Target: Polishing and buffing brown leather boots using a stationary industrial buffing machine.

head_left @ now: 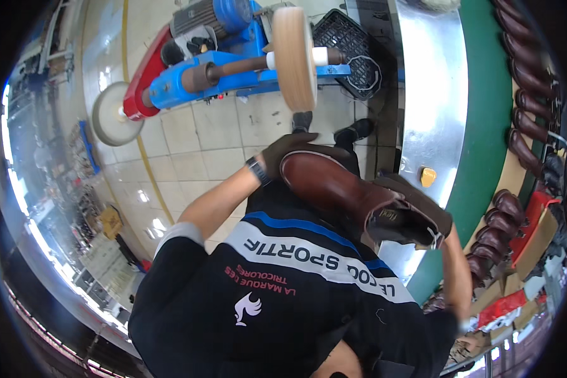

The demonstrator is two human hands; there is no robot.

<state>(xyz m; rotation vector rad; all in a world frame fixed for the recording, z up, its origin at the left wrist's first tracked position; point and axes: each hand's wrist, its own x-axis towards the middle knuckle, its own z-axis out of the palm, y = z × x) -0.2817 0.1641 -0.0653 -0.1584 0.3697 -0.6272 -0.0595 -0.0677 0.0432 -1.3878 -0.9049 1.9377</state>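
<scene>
A reddish-brown leather ankle boot (pixel 324 183) is held in front of my body, with its toe to the left and its opening to the right, facing me. My left hand (pixel 290 153), in a dark glove, supports the toe from its far side along the sole edge. At the boot's shaft, my gloved right hand (pixel 422 201) wraps round the back and top rim. The dark lining shows inside the opening. The boot hides part of both hands' fingers. Beyond the boot, apart from it, is the tan buffing wheel (pixel 293 60) of a blue machine.
The blue machine's motor (pixel 211 16) and a pale disc wheel (pixel 116 113) stand ahead and left. A black crate (pixel 353 53) lies behind the buffing wheel. To the right, a metal ledge (pixel 431 113) carries a yellow block (pixel 428 177), beside a green belt (pixel 485 138) and several brown boots (pixel 526 123).
</scene>
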